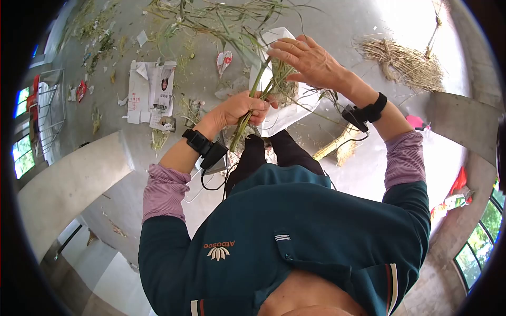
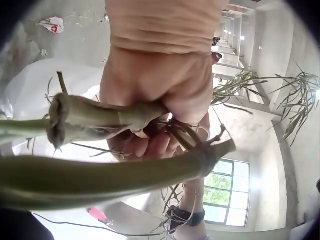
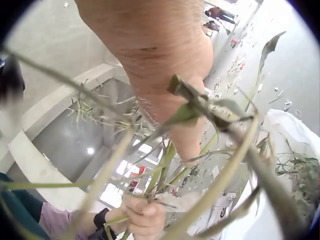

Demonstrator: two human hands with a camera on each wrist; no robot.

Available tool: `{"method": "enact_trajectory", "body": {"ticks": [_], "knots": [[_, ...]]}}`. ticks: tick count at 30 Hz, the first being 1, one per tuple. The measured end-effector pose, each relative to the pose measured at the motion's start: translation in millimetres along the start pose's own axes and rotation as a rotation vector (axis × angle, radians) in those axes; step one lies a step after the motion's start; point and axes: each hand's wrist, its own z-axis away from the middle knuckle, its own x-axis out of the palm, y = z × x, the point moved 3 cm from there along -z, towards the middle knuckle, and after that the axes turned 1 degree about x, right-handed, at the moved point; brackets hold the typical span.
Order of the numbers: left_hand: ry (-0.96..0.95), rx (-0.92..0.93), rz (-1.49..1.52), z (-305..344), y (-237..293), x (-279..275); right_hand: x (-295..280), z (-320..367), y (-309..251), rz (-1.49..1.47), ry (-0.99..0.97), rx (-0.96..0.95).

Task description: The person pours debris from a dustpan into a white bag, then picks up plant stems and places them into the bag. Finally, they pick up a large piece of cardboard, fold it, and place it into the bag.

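My left hand [image 1: 243,109] grips a bundle of long green plant stalks [image 1: 240,134] in front of my knees. In the left wrist view, the stalks' cut ends [image 2: 59,120] stick out from under the curled palm. Leafy tops [image 1: 232,26] fan out beyond the hands at the top of the head view. My right hand [image 1: 311,64] hovers over the bundle, its fingers stretched toward the stalks and the thumb apart. Thin stems and leaves cross close in front of the right wrist camera. Below both hands lies a white plastic sack [image 1: 274,125] with plant bits in it.
A heap of dry straw [image 1: 406,63] lies on the floor to the right, and a yellow straw broom [image 1: 337,145] lies nearer. Flattened printed cardboard [image 1: 138,95] and plant scraps lie left. A wire rack [image 1: 50,100] stands far left. Cables hang from both wrist cameras.
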Motion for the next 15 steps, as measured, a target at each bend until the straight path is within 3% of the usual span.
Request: {"method": "enact_trajectory", "body": {"ticks": [3, 5, 7, 9, 12, 14, 15], "knots": [[-0.049, -0.073, -0.002, -1.9, -6.7, 5.0, -0.2, 7.6, 8.4, -0.144, -0.101, 0.034], [-0.083, -0.113, -0.003, -3.8, -12.4, 7.2, 1.0, 14.2, 9.9, -0.117, -0.036, -0.021], [-0.125, -0.146, -0.089, -6.0, -16.3, 8.9, 3.2, 19.9, 8.6, -0.168, -0.230, -0.037], [-0.142, -0.147, -0.125, -8.3, -20.0, 3.3, 11.2, 25.9, 7.1, -0.139, -0.164, -0.066], [-0.054, 0.027, -0.550, -6.9, -11.6, 2.7, 8.6, 39.8, 8.6, -0.388, -0.007, -0.041], [-0.027, 0.008, -0.611, -10.5, -9.7, 3.8, 24.6, 49.6, 13.1, -0.605, -0.407, 0.136], [-0.004, -0.011, -0.669, -11.9, -7.5, 2.1, 18.7, 46.6, 11.3, -0.606, -0.408, 0.136]]}}
